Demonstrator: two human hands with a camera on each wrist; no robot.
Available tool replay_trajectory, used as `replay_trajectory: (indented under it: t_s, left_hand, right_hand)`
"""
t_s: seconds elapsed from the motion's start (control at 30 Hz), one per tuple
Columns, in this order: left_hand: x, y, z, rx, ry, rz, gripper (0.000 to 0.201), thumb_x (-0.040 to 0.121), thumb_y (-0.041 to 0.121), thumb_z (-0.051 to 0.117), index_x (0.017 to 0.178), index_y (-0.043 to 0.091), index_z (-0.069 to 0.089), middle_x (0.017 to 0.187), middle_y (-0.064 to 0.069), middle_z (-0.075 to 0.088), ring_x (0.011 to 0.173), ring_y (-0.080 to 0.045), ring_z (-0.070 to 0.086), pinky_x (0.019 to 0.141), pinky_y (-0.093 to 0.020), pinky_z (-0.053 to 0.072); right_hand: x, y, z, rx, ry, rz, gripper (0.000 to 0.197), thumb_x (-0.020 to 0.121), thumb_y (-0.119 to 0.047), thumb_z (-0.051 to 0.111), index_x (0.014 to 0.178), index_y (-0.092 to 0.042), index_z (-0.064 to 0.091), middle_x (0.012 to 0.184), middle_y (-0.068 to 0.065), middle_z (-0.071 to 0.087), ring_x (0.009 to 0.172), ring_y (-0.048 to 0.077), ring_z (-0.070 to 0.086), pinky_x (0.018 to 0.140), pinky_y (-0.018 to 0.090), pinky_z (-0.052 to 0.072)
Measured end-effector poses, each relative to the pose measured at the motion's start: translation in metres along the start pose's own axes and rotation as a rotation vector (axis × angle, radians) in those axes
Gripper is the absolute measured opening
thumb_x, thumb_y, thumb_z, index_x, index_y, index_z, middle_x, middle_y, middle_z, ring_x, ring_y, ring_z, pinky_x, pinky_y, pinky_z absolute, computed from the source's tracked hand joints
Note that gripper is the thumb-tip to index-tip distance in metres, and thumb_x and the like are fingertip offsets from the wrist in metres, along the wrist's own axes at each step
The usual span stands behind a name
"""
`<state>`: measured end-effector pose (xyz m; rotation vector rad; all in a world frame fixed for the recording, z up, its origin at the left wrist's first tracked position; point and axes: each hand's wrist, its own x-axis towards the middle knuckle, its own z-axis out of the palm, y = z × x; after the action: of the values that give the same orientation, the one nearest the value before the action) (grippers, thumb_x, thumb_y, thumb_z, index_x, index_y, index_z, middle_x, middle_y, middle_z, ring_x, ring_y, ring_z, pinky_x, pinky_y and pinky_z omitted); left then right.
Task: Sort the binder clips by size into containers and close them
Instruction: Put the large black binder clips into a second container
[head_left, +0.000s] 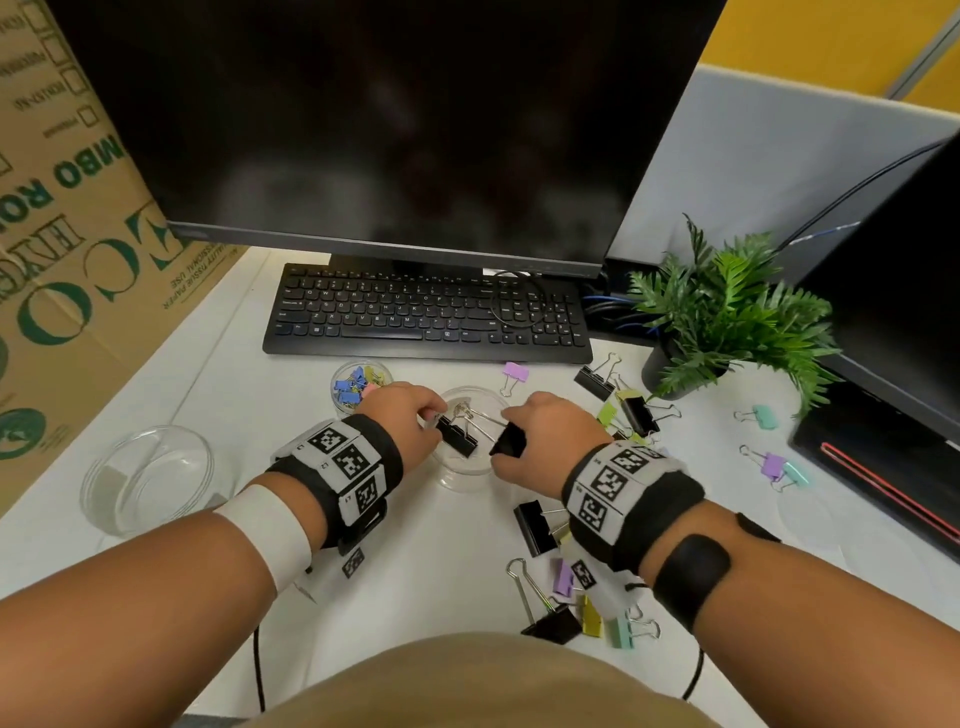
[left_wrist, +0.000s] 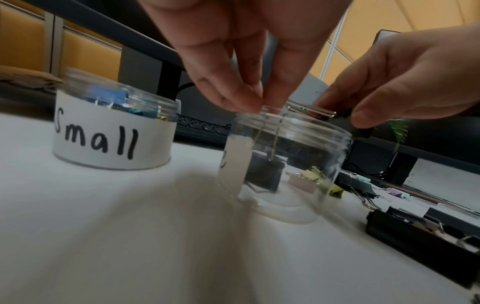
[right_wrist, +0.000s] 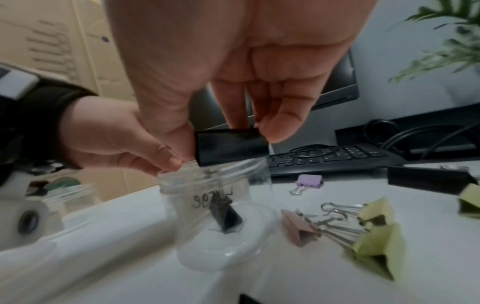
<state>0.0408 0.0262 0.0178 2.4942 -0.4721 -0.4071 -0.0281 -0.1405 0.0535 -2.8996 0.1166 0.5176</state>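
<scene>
A clear open jar (head_left: 470, 470) labelled "Large" (right_wrist: 218, 242) stands mid-desk. My left hand (head_left: 431, 415) pinches the wire handles of a large black binder clip (head_left: 457, 437) that hangs inside the jar, its body near the bottom (left_wrist: 265, 174). My right hand (head_left: 506, 436) pinches a second large black binder clip (right_wrist: 231, 146) just above the jar's right rim. A jar labelled "Small" (left_wrist: 114, 131) behind and to the left holds several small coloured clips. A third clear jar (head_left: 148, 478) stands open at the far left.
Loose clips lie right of and before the jar: large black clips (head_left: 535, 527), a purple clip (head_left: 514, 374), green and pink clips (right_wrist: 374, 242). A keyboard (head_left: 426, 317) and monitor stand behind, a potted plant (head_left: 727, 312) at right, a cardboard box (head_left: 78, 260) at left.
</scene>
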Motion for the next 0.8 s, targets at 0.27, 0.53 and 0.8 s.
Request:
replay_trajectory:
  t_s: [0.27, 0.53, 0.8]
  left_hand:
    - [0.001, -0.002, 0.001, 0.019, -0.003, -0.019, 0.028, 0.082, 0.024, 0.066, 0.110, 0.024, 0.066, 0.099, 0.006, 0.054, 0.086, -0.011, 0.053, 0.096, -0.030, 0.043]
    - [-0.001, 0.004, -0.002, 0.077, -0.072, -0.010, 0.030, 0.084, 0.022, 0.064, 0.113, 0.025, 0.067, 0.115, 0.000, 0.060, 0.100, -0.017, 0.060, 0.091, -0.027, 0.046]
    - [0.001, 0.004, -0.002, 0.052, -0.095, -0.026, 0.031, 0.083, 0.017, 0.063, 0.113, 0.024, 0.066, 0.118, 0.001, 0.059, 0.104, -0.018, 0.059, 0.095, -0.030, 0.046]
  right_hand:
    - [0.007, -0.013, 0.001, -0.067, -0.004, -0.102, 0.043, 0.079, -0.040, 0.058, 0.118, -0.021, 0.058, 0.108, 0.002, 0.052, 0.105, 0.022, 0.053, 0.083, 0.033, 0.050]
    - [0.023, -0.017, 0.002, -0.102, -0.049, -0.185, 0.042, 0.087, -0.015, 0.056, 0.129, -0.017, 0.052, 0.132, 0.002, 0.049, 0.122, 0.023, 0.047, 0.095, 0.037, 0.047]
    - [0.018, 0.005, 0.005, -0.008, 0.085, -0.152, 0.038, 0.091, -0.029, 0.054, 0.128, -0.023, 0.055, 0.130, -0.003, 0.045, 0.123, 0.018, 0.034, 0.104, 0.031, 0.035]
